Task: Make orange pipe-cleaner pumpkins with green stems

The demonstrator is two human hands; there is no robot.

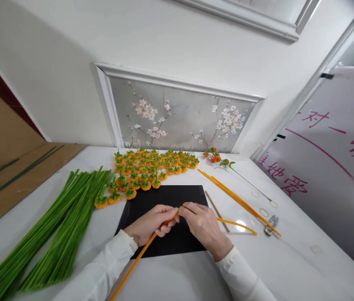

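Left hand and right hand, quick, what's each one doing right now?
Left hand: closed, holding an orange stem.
Right hand: closed, pinching orange stem at its fingertips; whether it's the same piece cannot be told.

Stems [45,220] block left, flowers [146,183] behind; near-right tabletop [293,271] lies free.

Left hand [160,221] and right hand [202,223] (close together) pinch a slender orange stem [139,258].

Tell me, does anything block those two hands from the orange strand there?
Nothing visible does. The left hand grips the orange strand directly, and the right hand meets the left at the fingertips. The black mat lies beneath the hands, not between them and the strand.
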